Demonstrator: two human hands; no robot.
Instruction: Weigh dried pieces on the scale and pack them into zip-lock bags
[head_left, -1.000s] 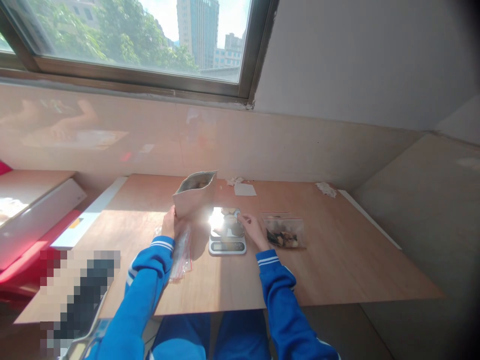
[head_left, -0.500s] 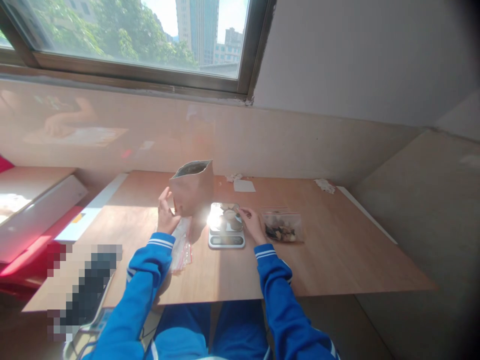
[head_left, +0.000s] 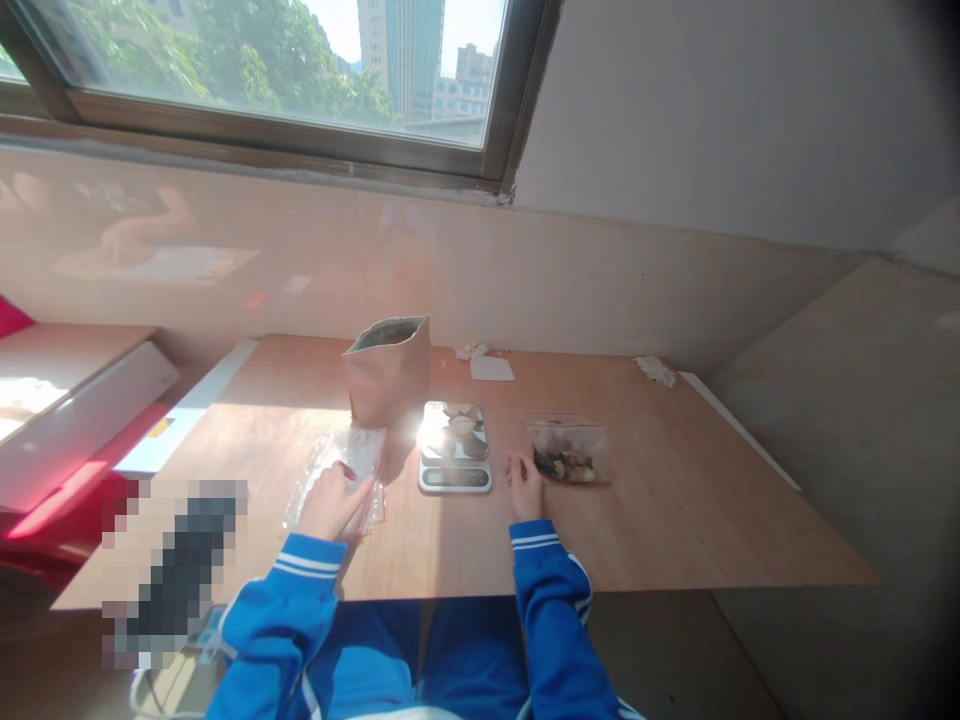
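My left hand (head_left: 331,503) lies over flat clear zip bags (head_left: 365,450) with red seals, its thumb and fingers apart. Close to the right side of a white kitchen scale (head_left: 454,482), my right hand (head_left: 526,488) rests with loosely bent fingers and nothing visible in it. Several brownish slices (head_left: 462,428) lie on the scale's shiny plate; glare hides part of them, and the display is unreadable. Just right of my right hand is a zip bag of dark and pale pieces (head_left: 570,458). Behind the clear bags stands a brown paper pouch (head_left: 386,375), its top gaping.
White paper (head_left: 493,368) and crumpled tissue (head_left: 471,351) lie at the table's back edge, with another tissue (head_left: 655,371) farther right. A blurred dark object (head_left: 184,565) is at the left front. The wall and window stand behind the table (head_left: 675,500).
My left hand has left the paper pouch and come down onto the clear bags. My right hand has drawn back from the scale's plate towards me.
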